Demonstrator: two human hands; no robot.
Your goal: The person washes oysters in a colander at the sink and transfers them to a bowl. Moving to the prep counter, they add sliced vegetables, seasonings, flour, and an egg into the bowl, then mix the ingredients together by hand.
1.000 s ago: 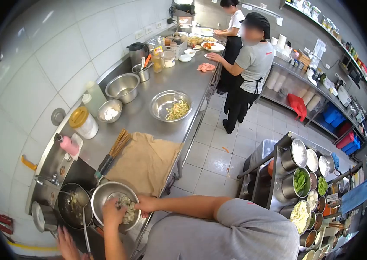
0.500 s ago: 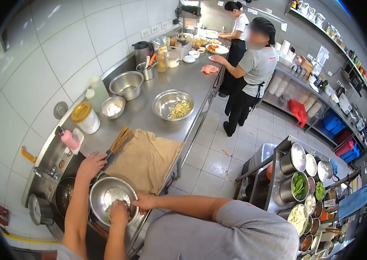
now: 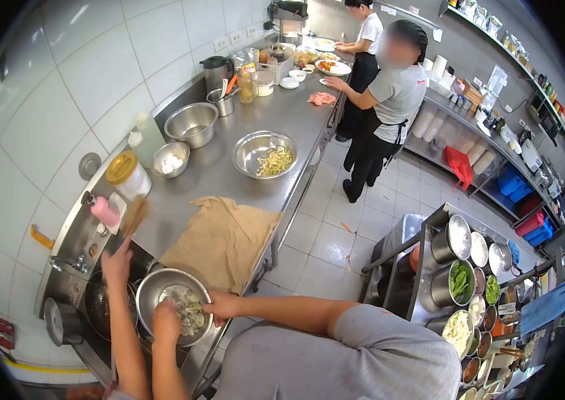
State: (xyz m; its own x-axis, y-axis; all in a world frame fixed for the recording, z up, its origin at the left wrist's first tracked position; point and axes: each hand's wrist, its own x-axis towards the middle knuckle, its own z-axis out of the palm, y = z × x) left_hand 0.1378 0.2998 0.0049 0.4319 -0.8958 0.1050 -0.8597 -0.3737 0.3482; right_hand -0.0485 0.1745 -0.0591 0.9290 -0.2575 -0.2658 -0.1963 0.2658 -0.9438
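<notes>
A metal mixing bowl (image 3: 151, 288) stands over the near end of the counter, tipped a little. My right hand (image 3: 226, 307) is closed on its right rim. Pale greyish, wet food pieces (image 3: 194, 319) lie inside; I cannot tell their kind. My left hand (image 3: 166, 323) is curled down inside the bowl at these pieces, its fingertips hidden and slightly blurred. Left of my forearm, another person's hand (image 3: 117, 263), as it appears, grips a bamboo wok brush (image 3: 135, 217). A dark wok (image 3: 99, 310) sits below that hand, partly covered by the arm.
A tan cloth (image 3: 222, 240) lies beyond the bowl. Behind it are a bowl of yellowish shreds (image 3: 274, 162), an empty-looking bowl (image 3: 191, 125) and a yellow-lidded tub (image 3: 129, 175). Two co-workers (image 3: 396, 100) stand along the counter. A rack of pots (image 3: 442, 287) is at right.
The other person's hand has picked up the wok brush from beside the cloth and brought it left towards the wok. My left hand has shifted slightly left in the bowl, exposing more food.
</notes>
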